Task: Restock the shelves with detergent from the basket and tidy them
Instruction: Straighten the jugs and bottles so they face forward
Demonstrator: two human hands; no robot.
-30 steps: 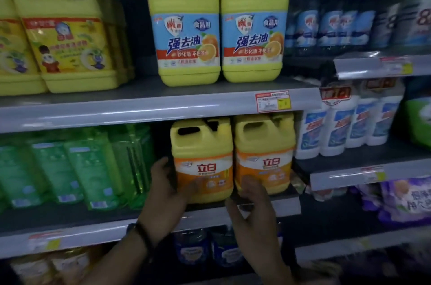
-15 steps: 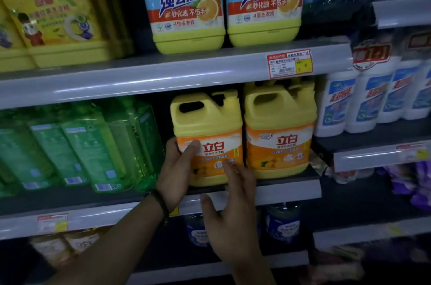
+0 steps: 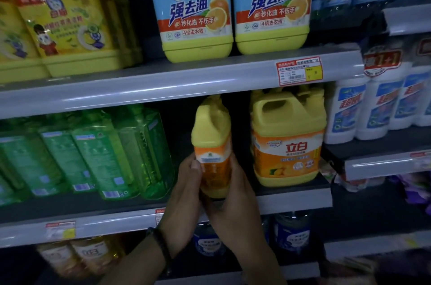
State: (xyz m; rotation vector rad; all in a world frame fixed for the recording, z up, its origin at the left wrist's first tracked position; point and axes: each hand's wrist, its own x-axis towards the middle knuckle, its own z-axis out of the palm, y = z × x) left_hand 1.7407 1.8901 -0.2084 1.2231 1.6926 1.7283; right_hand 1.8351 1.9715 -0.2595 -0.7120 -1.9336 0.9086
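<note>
Detergent jug [image 3: 212, 135] is gripped low on its labelled sides by left hand [image 3: 186, 182] and right hand [image 3: 235, 203], narrow face outward, at middle shelf [image 3: 291, 198] front, beside twin jug [image 3: 288, 140]. Judged heavy, rigid, glossy-slippery; moulded top handle or two-sided low hold is advised.

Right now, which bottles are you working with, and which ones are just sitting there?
In the job: turned yellow jug, held by left hand and right hand; its matching jug beside it.
Just sitting: green bottles, blue-label jugs, white bottles.
</note>
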